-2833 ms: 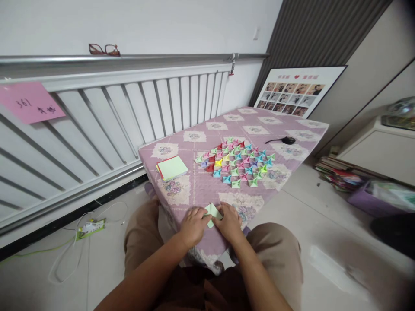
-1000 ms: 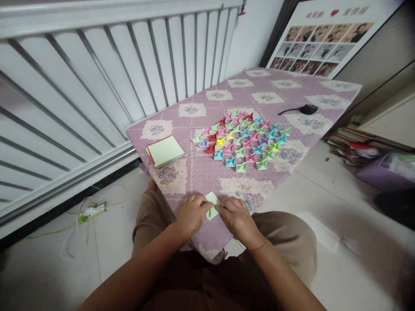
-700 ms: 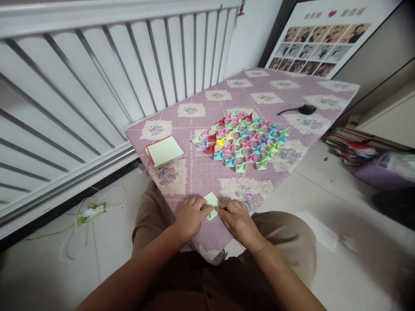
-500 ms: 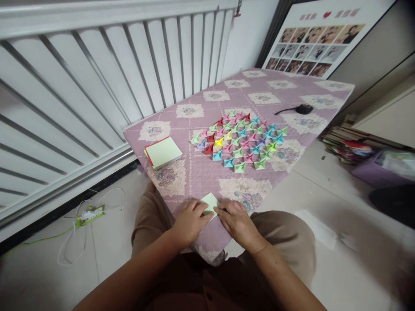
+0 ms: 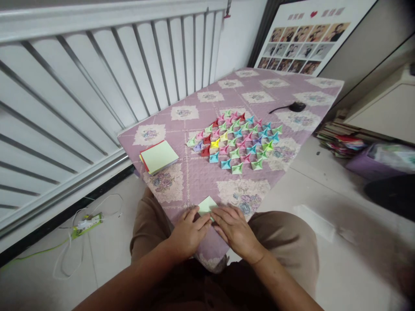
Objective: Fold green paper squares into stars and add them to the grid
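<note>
A small pale green square of paper (image 5: 207, 205) lies turned corner-up near the close corner of the table. My left hand (image 5: 188, 231) rests on its left side with the fingers spread and the fingertips on the paper. From the right, my right hand (image 5: 234, 229) lies fairly flat over the paper's right and lower edge, its fingers stretched out side by side. The fingers partly cover the paper, so its lower folds are hidden. Beyond my hands, several folded paper pieces (image 5: 234, 153) in green, pink, blue, red and yellow stand in slanting rows.
A stack of coloured paper sheets (image 5: 160, 155) sits at the table's left edge. A black object with a cord (image 5: 296, 106) lies far right on the patterned tablecloth (image 5: 201, 179). A white radiator (image 5: 129, 73) borders the left side. On the floor is a power strip (image 5: 87, 224).
My right hand has slid slightly left over the paper and covers more of its right edge. My left hand has shifted slightly down. The whole view has moved a little.
</note>
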